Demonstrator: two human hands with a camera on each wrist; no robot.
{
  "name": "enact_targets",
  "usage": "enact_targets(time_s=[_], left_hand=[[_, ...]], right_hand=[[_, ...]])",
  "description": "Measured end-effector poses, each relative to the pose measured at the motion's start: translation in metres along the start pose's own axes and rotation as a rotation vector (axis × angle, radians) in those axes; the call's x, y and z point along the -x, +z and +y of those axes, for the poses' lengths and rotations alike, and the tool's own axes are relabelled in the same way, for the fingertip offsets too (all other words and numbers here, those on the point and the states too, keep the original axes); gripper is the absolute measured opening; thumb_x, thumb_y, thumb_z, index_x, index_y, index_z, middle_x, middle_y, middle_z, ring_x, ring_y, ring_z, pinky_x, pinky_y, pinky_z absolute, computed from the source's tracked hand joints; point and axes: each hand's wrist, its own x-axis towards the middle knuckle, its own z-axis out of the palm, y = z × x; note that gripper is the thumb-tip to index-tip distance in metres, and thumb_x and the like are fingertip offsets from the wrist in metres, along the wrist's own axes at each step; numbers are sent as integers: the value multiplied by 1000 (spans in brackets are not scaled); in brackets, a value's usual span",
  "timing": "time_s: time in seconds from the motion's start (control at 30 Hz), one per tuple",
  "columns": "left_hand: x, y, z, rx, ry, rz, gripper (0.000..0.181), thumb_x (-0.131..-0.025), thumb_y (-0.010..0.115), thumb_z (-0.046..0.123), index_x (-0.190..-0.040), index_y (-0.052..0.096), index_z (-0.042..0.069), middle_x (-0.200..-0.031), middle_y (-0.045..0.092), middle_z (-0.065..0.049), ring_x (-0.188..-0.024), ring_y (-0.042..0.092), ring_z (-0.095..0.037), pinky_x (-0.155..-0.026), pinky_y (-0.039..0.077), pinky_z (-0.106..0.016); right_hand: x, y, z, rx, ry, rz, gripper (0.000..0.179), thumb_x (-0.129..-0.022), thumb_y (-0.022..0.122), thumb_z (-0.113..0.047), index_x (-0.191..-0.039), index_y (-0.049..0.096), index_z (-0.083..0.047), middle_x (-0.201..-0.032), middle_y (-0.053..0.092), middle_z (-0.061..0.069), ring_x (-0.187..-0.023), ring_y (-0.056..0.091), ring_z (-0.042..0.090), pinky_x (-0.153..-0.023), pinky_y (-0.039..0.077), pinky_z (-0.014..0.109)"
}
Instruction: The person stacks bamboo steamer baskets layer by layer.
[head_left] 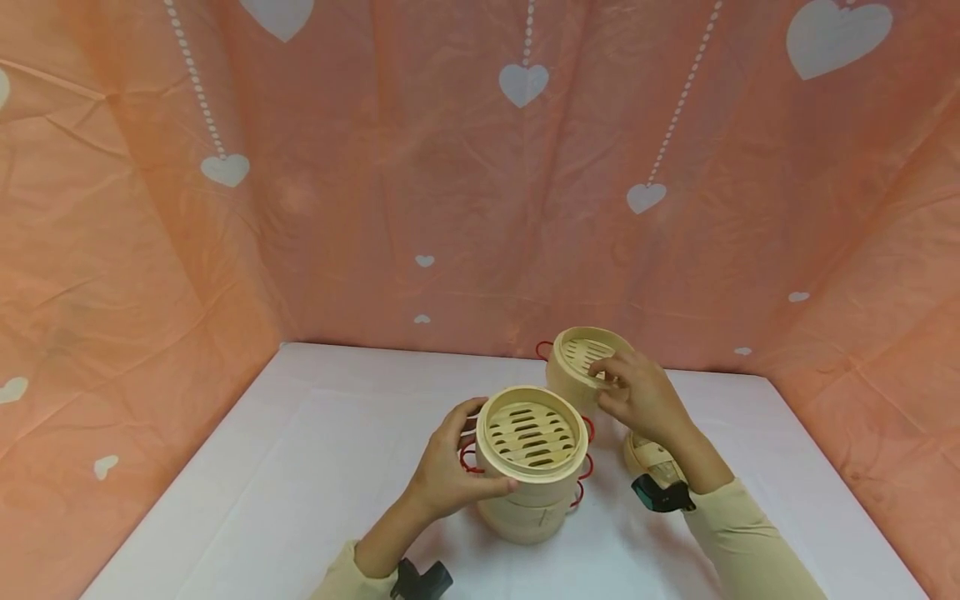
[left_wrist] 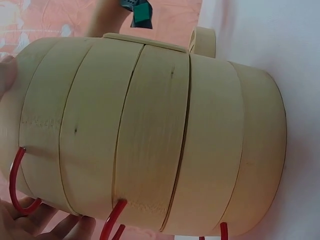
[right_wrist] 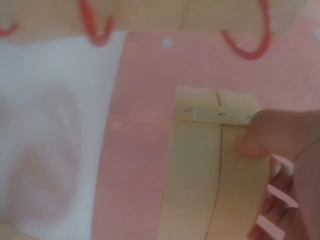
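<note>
A stack of bamboo steamer baskets [head_left: 525, 512] with red loop handles [left_wrist: 15, 177] stands upright on the table, its slatted top facing up. My left hand [head_left: 442, 475] grips the stack's upper part, thumb across the near side and fingers round the left. Behind it, to the right, is another bamboo steamer basket [head_left: 567, 382], also slatted inside. My right hand [head_left: 648, 396] pinches its right wall, with the thumb outside. The right wrist view shows that thumb pressed to the pale wall and the other fingers partly hidden. Whether this basket touches the table cannot be told.
A round bamboo lid [head_left: 647, 457] with a band across it lies under my right forearm, partly covered. The white tabletop [head_left: 300, 467] ends at an orange-pink cloth backdrop [head_left: 450, 208] with white hearts, which rises at the back and both sides.
</note>
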Motion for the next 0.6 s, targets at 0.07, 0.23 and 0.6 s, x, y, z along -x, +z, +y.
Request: enact_targets(time_s=[0.07, 0.23, 0.6], left_hand=[[0, -1, 0, -7, 6, -6, 94, -59, 91, 26, -139, 42, 13, -131, 53, -6, -117, 57, -24, -97, 50, -35], [0, -2, 1, -3, -11, -20, 96, -60, 90, 26, -141, 39, 13, -133, 51, -6, -120, 56, -24, -99, 49, -37], [0, -1, 2, 36, -51, -28, 95, -61, 87, 22, -141, 37, 12, -136, 48, -8, -124, 53, -26, -101, 47, -39]], right_hand=[[-2, -4, -3, -6, 2, 9, 28, -68, 71, -8, -95, 66, -15, -79, 57, -2, -79, 50, 17, -69, 38, 37], [-5, -12, -11, -28, -1, 26, 29, -71, 71, -5, -97, 67, -15, -81, 56, -2, -81, 50, 18, -71, 36, 38], [-9, -29, -30, -77, -51, 95, 29, -70, 70, -4, -98, 69, -14, -86, 60, -3, -82, 46, 13, -73, 36, 35]])
